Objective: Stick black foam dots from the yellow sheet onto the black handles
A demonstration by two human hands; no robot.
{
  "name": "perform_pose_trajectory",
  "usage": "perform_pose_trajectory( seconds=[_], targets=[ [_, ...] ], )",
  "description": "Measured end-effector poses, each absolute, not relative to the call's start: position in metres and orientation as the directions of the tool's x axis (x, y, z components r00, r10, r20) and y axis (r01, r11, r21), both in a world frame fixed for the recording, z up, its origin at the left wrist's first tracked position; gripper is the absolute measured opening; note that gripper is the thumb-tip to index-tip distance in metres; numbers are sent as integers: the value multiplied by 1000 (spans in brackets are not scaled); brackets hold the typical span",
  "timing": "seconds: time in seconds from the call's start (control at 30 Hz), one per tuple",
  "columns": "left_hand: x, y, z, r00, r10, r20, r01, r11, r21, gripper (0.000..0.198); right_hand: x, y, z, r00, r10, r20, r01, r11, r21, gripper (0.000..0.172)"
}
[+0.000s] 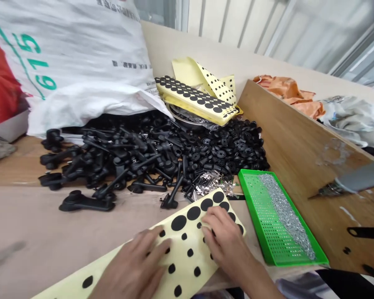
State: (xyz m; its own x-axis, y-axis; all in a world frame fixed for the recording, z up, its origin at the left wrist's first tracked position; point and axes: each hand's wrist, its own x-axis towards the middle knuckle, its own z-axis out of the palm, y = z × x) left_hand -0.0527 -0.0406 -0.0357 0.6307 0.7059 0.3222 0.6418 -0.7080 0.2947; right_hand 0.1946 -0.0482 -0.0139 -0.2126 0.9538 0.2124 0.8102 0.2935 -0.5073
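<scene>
A pale yellow sheet of black round stickers (183, 261) lies slantwise across the front of the table. Large black discs run along its far right edge, with smaller black dots over the rest. My left hand (134, 265) rests on the sheet with fingers stretched out and slightly apart. On the right part of the sheet, beside the large discs, my right hand (227, 243) has its fingers bent and the tips close together. Whatever lies between those fingertips is too blurred and covered to make out.
Behind the sheet spreads a heap of black plastic parts (137, 153), with small metal clips (213, 182) at its front. A green tray (244, 207) of small silver pieces stands right, near a wooden board (286, 137) and a power screwdriver (345, 185). More sticker sheets (193, 97) lie behind.
</scene>
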Motion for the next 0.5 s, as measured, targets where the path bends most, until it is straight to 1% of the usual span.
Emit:
perform_pose_trajectory(
  seconds=[0.07, 0.17, 0.23, 0.37, 0.43, 0.5],
  targets=[
    [-37, -35, -43, 673, 668, 317, 629, -743, 231, 27, 181, -39, -14, -265, 942, 207, 774, 336, -537, 19],
    [-17, -31, -51, 631, 698, 339, 648, -714, 265, 25, 167, -31, -24, -265, 937, 226, 807, 344, -479, 19],
    [-10, -29, -46, 655, 713, 250, 666, -701, 257, 27, 163, -30, -33, -236, 935, 265, 842, 333, -425, 19],
    [1, -19, -24, 665, 747, -15, 741, -656, 143, 35, 163, -31, -44, -195, 918, 346, 887, 315, -336, 20],
    [6, -13, -16, 654, 751, -88, 756, -646, 104, 36, 164, -31, -44, -192, 915, 354, 889, 315, -333, 20],
    [11, -8, -12, 660, 741, -124, 751, -653, 94, 36, 166, -31, -41, -195, 920, 340, 867, 324, -378, 21]
  ],
)
